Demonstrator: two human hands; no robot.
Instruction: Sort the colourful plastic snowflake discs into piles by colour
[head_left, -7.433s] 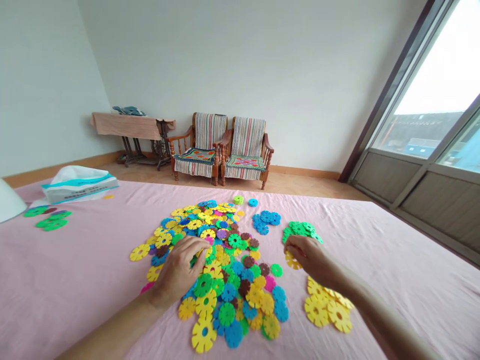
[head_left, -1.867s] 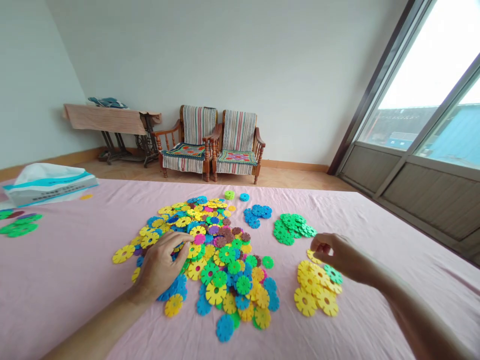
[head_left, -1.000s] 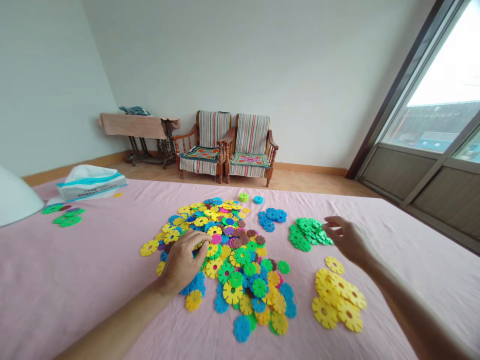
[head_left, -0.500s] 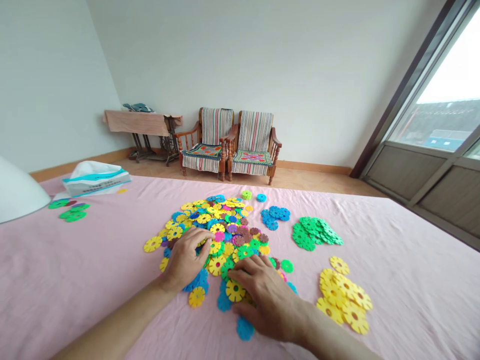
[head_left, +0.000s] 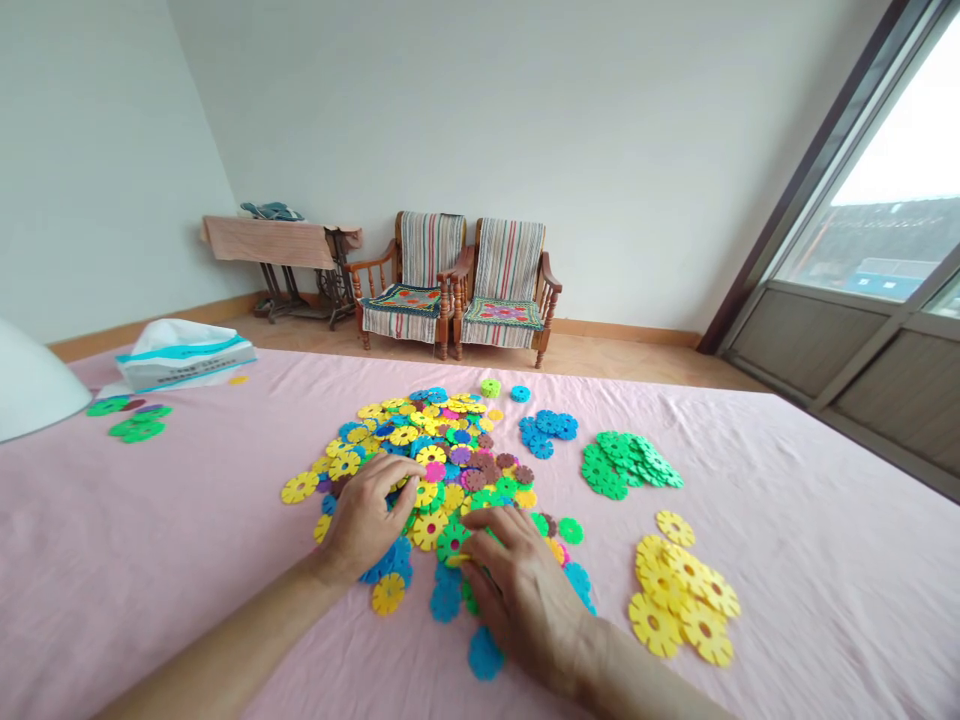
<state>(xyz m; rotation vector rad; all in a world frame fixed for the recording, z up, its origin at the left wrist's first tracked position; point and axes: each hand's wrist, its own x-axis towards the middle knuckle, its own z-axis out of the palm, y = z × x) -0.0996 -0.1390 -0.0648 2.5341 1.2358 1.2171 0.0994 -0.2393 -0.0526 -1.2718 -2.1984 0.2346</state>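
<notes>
Right hand [head_left: 525,595]; yellow disc [head_left: 457,560] partly hidden

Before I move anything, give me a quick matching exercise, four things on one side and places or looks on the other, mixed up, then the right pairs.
1. Left hand
2. Right hand
3. Green pile
4. Tissue pack

A. White with turquoise bands
B. Yellow disc at the fingertips
C. Between the blue cluster and the yellow pile
D. Fingertips beside a pink disc

Pairs: 1-D, 2-B, 3-C, 4-A.
</notes>
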